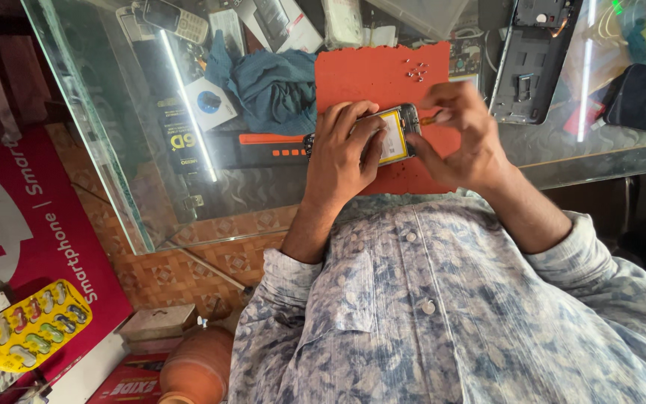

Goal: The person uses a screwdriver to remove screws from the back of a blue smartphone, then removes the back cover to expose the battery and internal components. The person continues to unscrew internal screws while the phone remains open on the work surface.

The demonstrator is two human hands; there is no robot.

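Phone (395,135): opened, back up, on red mat (368,75) near counter's (114,150) front edge.
L hand (342,153): fingers clamped over phone's left half, pinning it down.
R hand (461,138): fingertips pinched on small tool (429,119) at phone's right end.
Screws (416,71): on mat, toward its far edge.

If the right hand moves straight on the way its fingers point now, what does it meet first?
The right hand points its fingers toward the left hand, across the opened phone on the red mat. It would likely meet the phone's end first; depth is hard to judge.
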